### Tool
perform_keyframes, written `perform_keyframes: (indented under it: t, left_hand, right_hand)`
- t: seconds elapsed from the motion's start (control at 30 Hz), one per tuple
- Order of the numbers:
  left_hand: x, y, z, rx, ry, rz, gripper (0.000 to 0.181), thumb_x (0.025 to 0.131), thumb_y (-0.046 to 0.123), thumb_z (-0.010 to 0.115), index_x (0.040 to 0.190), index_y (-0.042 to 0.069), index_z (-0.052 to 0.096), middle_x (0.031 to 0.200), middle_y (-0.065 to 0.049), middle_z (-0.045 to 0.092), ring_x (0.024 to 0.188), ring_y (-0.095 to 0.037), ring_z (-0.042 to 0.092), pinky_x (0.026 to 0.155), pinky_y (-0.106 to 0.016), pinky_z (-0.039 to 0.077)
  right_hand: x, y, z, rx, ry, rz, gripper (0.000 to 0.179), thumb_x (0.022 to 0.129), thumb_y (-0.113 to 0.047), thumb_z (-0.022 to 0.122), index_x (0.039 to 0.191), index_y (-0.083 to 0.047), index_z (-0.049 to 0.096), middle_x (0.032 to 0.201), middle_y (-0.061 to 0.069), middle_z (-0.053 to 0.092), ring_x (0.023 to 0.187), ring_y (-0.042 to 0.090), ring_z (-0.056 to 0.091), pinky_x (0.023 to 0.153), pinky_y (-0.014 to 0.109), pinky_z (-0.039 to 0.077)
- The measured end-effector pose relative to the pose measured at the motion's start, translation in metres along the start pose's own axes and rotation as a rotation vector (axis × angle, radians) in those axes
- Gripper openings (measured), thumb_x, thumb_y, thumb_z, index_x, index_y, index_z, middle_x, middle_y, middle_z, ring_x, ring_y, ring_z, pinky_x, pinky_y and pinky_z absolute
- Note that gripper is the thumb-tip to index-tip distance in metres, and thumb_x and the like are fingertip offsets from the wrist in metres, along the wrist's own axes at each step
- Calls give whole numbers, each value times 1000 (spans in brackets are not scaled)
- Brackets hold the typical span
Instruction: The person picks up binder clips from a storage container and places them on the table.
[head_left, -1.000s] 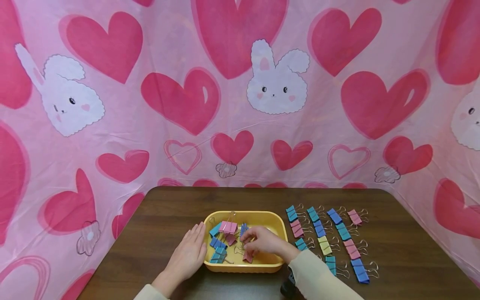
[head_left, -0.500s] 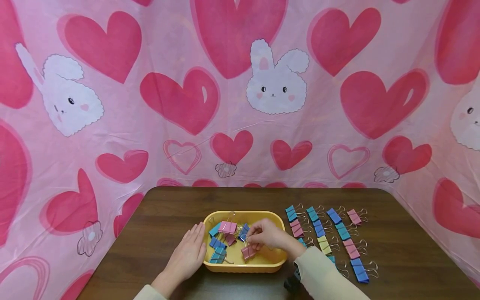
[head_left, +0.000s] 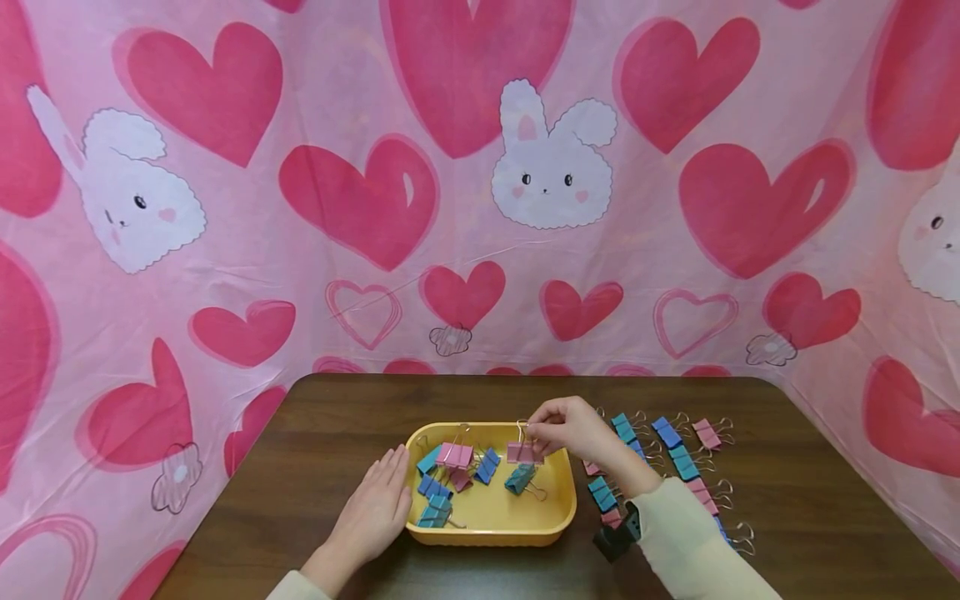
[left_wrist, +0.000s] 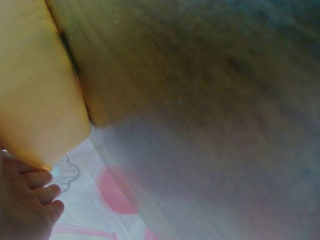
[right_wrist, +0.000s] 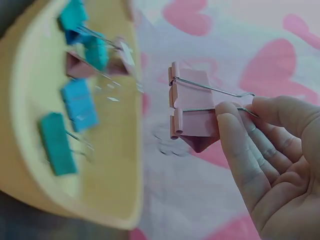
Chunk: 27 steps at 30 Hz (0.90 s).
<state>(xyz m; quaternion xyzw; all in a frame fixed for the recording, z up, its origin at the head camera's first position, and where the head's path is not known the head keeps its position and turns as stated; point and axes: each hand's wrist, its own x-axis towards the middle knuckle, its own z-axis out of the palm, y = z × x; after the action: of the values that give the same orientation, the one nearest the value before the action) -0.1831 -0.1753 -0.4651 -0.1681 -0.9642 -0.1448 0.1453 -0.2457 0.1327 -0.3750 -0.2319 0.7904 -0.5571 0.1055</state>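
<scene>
Yellow tray [head_left: 491, 538] on the worktop [head_left: 337, 408], the left hand [head_left: 372, 507] laid straight-fingered against its left wall, apparently steadying it. Blue, teal and pink clips [head_left: 454, 455] lie inside. At right, a sleeve [head_left: 686, 533] partly hides rows of clips [head_left: 684, 463]. Over the tray's far right, the right hand [head_left: 573, 430] pinches a pink binder clip [head_left: 522, 453] by its wire handle, likely the easiest hold. Heart-print fabric [head_left: 465, 208] hangs beyond.

the support surface is a dark brown, wood-grain table [head_left: 341, 437] with rounded far corners. a yellow tray [head_left: 491, 538] sits directly on it. to the right of the tray, blue, teal and pink binder clips [head_left: 683, 463] lie in columns running front to back.
</scene>
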Motion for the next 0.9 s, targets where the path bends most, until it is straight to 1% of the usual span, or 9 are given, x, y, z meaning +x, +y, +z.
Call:
perform_keyframes:
  t: [0.1, 0.17, 0.33, 0.5, 0.6, 0.67, 0.73, 0.9]
  left_hand:
    - [0, 0, 0, 5, 10, 7, 50, 91, 16, 49, 133, -10, 40, 137, -23, 40, 127, -35, 35, 104, -47, 27]
    - [0, 0, 0, 7, 20, 12, 49, 91, 15, 49, 132, -11, 41, 136, -23, 40, 127, -36, 36, 104, -47, 27]
    - [0, 0, 0, 6, 37, 23, 49, 91, 14, 50, 132, -11, 41, 135, -24, 41, 126, -36, 37, 104, -47, 28]
    - [-1, 0, 0, 5, 34, 22, 49, 91, 15, 49, 132, -11, 41, 136, -24, 41, 126, -36, 36, 104, -46, 27]
    - [0, 0, 0, 3, 26, 17, 49, 91, 15, 49, 132, -11, 41, 136, -24, 41, 127, -36, 36, 104, -46, 27]
    - [0, 0, 0, 0, 20, 14, 49, 91, 15, 49, 132, -11, 41, 136, -23, 40, 127, -35, 35, 105, -46, 27]
    - [0, 0, 0, 0, 19, 13, 49, 91, 16, 49, 132, -10, 41, 137, -23, 40, 127, -35, 35, 105, -46, 27]
    - [0, -1, 1, 5, 25, 16, 49, 91, 15, 49, 132, -11, 41, 136, -23, 40, 127, -35, 35, 105, -46, 27]
  right_hand:
    - [-3, -6, -16, 4, 63, -16, 19, 86, -8, 63, 92, 10, 63, 76, 15, 65, 66, 28, 65, 65, 48, 54]
    - [-6, -9, -26, 12, 103, -17, 20, 87, -7, 62, 94, 11, 62, 77, 16, 65, 67, 28, 65, 64, 44, 54]
    - [-14, -14, -50, 14, 212, 6, 23, 87, -10, 62, 96, 12, 61, 80, 16, 66, 69, 26, 66, 66, 39, 55]
    - [-22, -13, -74, 70, 293, 4, 29, 89, -10, 60, 100, 17, 56, 84, 18, 65, 70, 22, 66, 68, 41, 54]
    - [-28, -9, -88, 111, 348, 6, 32, 89, -10, 60, 102, 19, 54, 83, 15, 66, 70, 19, 66, 68, 39, 54]
    - [-33, -5, -98, 130, 386, 9, 32, 89, -12, 60, 102, 17, 55, 81, 10, 66, 70, 17, 66, 68, 37, 54]
    - [-39, -1, -108, 151, 415, 7, 27, 90, -12, 60, 100, 12, 58, 80, 6, 67, 70, 16, 67, 68, 34, 54]
    - [-54, 15, -131, 250, 463, -20, 17, 89, -13, 60, 94, 3, 64, 80, 3, 69, 72, 15, 67, 67, 29, 54]
